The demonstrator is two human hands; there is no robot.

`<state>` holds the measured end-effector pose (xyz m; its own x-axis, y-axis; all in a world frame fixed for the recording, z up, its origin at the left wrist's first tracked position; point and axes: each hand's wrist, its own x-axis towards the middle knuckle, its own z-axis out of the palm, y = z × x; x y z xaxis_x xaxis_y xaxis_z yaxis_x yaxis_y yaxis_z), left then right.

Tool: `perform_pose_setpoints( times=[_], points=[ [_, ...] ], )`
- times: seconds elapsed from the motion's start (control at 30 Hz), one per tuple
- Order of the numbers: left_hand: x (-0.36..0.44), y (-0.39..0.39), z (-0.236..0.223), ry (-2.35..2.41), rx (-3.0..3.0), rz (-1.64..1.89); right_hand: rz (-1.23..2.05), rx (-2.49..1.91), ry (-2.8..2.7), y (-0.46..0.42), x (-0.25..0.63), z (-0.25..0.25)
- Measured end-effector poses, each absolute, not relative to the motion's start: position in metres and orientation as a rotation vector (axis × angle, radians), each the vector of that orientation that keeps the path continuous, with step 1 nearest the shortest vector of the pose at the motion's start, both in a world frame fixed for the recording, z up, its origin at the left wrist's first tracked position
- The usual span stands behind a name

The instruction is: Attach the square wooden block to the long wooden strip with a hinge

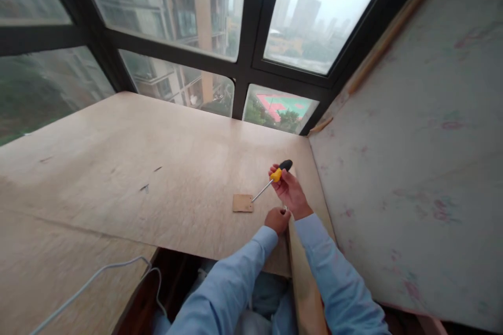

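Note:
A screwdriver (276, 175) with a yellow and black handle is gripped in my right hand (294, 194). Its metal shaft slants down to the left, and the tip appears at the right edge of a small flat brown wooden piece (242, 203); whether they touch I cannot tell. That piece lies on the pale wooden board (188, 167) and has small dark marks near its right side. Just below my right hand, my left hand (276, 220) is closed in a pinch. Something small and shiny shows at its fingertips, too small to name.
Several thin dark bits, including a small sliver (144, 187), lie on the board to the left. A white cable (98, 272) runs along the lower left. Dark-framed windows (243, 63) border the far edge, and a flower-patterned wall (412, 167) rises at the right.

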<state>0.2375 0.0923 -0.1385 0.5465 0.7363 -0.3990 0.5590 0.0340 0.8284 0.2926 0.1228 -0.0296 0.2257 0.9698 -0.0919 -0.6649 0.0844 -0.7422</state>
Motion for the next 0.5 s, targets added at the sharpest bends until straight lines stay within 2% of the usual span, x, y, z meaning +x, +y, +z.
perform_pose_setpoints(
  times=[0.27,0.5],
  points=[
    [0.246,0.095,-0.160,1.115,1.561,0.275,0.764,-1.022,-0.514,0.030,0.380,-0.040],
    [0.251,0.094,-0.168,1.143,1.283,0.275,0.461,-1.246,-0.679,0.015,0.379,-0.048]
  ],
)
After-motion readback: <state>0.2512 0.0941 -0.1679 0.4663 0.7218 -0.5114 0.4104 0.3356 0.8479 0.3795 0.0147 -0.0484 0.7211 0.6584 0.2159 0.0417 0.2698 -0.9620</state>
